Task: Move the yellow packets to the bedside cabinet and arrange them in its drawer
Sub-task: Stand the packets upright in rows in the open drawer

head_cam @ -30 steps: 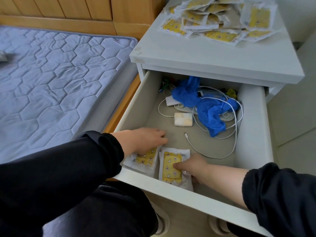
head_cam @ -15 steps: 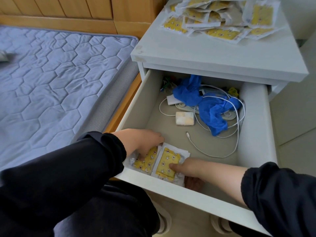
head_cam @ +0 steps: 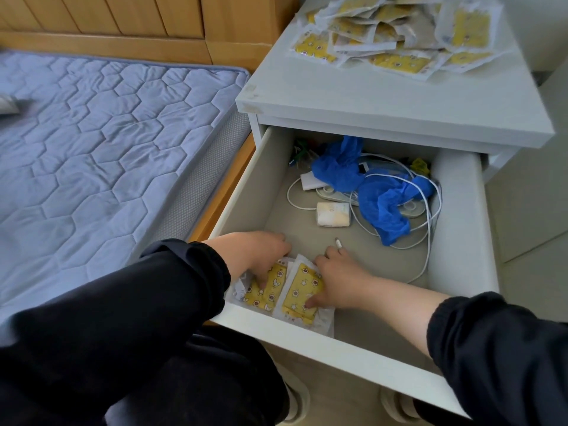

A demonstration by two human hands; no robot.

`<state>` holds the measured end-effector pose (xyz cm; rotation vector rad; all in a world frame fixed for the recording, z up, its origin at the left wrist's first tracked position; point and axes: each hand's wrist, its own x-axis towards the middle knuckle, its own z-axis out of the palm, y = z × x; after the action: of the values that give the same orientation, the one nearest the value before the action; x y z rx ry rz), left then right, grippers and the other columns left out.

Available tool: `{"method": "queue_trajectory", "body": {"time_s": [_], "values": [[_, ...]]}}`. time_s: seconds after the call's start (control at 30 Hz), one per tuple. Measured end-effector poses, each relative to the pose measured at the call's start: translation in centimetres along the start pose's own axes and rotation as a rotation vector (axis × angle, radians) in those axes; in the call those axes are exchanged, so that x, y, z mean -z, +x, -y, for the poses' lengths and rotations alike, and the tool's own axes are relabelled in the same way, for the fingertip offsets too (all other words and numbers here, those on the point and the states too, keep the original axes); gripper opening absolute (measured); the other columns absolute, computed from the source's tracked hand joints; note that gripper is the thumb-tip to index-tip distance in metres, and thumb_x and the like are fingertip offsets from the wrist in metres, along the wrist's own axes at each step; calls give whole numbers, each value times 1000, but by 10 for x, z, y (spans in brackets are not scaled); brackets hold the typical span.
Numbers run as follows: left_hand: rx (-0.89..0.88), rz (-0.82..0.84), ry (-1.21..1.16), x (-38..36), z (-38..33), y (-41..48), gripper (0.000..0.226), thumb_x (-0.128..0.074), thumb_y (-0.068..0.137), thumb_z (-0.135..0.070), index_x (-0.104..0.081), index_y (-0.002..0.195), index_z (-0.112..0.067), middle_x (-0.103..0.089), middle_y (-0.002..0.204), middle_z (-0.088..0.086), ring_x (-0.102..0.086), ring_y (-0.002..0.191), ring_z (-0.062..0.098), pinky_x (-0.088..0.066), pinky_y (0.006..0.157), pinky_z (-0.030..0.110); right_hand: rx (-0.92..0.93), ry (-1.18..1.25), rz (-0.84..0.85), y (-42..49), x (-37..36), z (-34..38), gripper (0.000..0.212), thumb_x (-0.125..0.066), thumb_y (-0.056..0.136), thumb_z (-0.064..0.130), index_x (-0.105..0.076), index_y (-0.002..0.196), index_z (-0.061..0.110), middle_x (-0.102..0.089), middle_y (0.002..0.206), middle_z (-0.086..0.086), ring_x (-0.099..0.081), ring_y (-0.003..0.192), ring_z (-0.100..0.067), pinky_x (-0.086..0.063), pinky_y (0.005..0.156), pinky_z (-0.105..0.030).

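Left hand (head_cam: 258, 256) palm down, fingers bent; right hand (head_cam: 338, 279) palm down, fingers spread, thumb pressing

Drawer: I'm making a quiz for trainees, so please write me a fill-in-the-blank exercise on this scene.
1. The left hand and right hand touch yellow packets lying inside the open ____.
2. The loose pile of packets lies on top of the ____.
3. The crumpled material beside the white block is ____.
Missing words: drawer; cabinet; blue.
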<state>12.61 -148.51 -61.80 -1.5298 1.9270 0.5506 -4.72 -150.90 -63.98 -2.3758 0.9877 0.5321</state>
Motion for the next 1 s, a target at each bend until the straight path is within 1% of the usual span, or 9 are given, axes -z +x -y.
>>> {"method": "queue_trajectory", "body": {"time_s": [0.13, 0.27, 0.4, 0.5, 0.6, 0.7, 0.77, 0.87, 1.0], "values": [[-23, 29, 37, 3, -1, -1, 73, -84, 69, -29, -47, 130, -15, -52, 120, 5, -53, 108, 24, -46, 90, 33, 91, -56, 25, -2, -1, -2, 83, -71, 72, 57, -38, 135, 15, -38, 130, -8, -32, 125, -27, -35, 103, -37], [-39, 70, 60, 3, -2, -2, 77, -86, 67, -30, -44, 130, -16, -50, 121, 5, -51, 110, 24, -45, 93, 35, 143, -100, 32, -3, -6, 0, 78, -64, 78, 57, -35, 135, 14, -40, 129, -8, -37, 119, -25, -37, 101, -38], [-53, 68, -33, 4, 0, -1, 75, -81, 73, -37, -42, 133, -18, -48, 122, 5, -49, 112, 24, -44, 95, 37, 119, -72, 59, 0, -1, 1, 77, -66, 76, 56, -36, 134, 14, -40, 130, -8, -37, 121, -26, -37, 101, -37], [-48, 23, -93, 6, -1, 0, 70, -78, 77, -35, -44, 135, -18, -51, 123, 4, -50, 112, 23, -45, 96, 36, 98, -40, 45, 0, 5, -1, 79, -69, 74, 55, -37, 134, 14, -40, 129, -8, -36, 124, -26, -37, 101, -36], [-19, 17, -146, 8, 0, 1, 66, -77, 78, -35, -46, 134, -18, -53, 123, 2, -53, 111, 22, -46, 95, 35, 77, -13, 20, 3, 6, 0, 80, -68, 74, 55, -39, 136, 15, -42, 129, -7, -36, 123, -25, -39, 101, -36], [22, 19, -173, 11, 1, 2, 64, -73, 82, -34, -45, 137, -17, -53, 128, 2, -53, 112, 22, -45, 93, 32, 66, 21, 1, 6, 8, -1, 72, -67, 76, 52, -43, 133, 15, -44, 126, -7, -39, 121, -25, -40, 99, -36], [46, -16, -203, 14, 1, 0, 63, -70, 85, -33, -43, 140, -18, -51, 133, 2, -52, 116, 21, -44, 95, 31, 66, 46, -14, 6, 10, -2, 70, -66, 79, 50, -44, 135, 14, -44, 128, -8, -41, 121, -25, -41, 99, -36], [72, -92, -227, 24, -1, -6, 60, -65, 89, -34, -41, 141, -20, -51, 136, 2, -50, 121, 21, -41, 98, 32, 53, 91, -74, 2, 17, -6, 70, -62, 84, 46, -38, 141, 13, -40, 138, -8, -41, 126, -25, -40, 101, -35], [137, -287, -257, 41, -5, -17, 51, -61, 91, -32, -45, 139, -22, -55, 132, 2, -53, 117, 20, -44, 97, 33, 30, 161, -238, -9, 38, -10, 59, -59, 87, 36, -43, 139, 14, -40, 140, -6, -43, 125, -23, -42, 99, -34]]}}
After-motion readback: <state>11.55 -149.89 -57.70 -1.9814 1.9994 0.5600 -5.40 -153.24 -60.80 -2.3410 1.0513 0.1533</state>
